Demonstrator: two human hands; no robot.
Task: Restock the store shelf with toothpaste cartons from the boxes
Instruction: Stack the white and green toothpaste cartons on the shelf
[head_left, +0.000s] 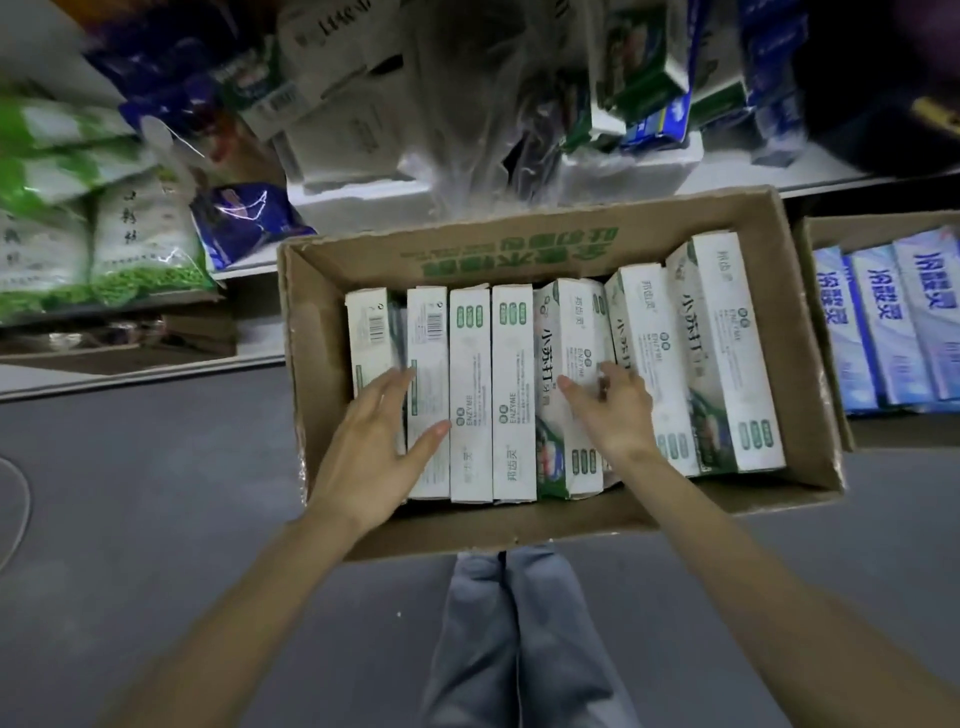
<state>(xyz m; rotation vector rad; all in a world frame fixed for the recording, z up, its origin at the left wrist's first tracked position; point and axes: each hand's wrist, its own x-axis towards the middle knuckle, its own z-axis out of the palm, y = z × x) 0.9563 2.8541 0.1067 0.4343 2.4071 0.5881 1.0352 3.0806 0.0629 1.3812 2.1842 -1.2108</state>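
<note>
Toothpaste cartons stand on edge in a row inside the open cardboard box on the floor. I see the left hand lying flat, fingers straight, on the leftmost cartons. The right hand pinches a leaning carton mid-row, thumb on its face, fingers tucked behind its edge. Blue cartons fill a second box just beside it.

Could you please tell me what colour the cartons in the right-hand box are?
Those cartons are blue and white; the head view shows it best.
</note>
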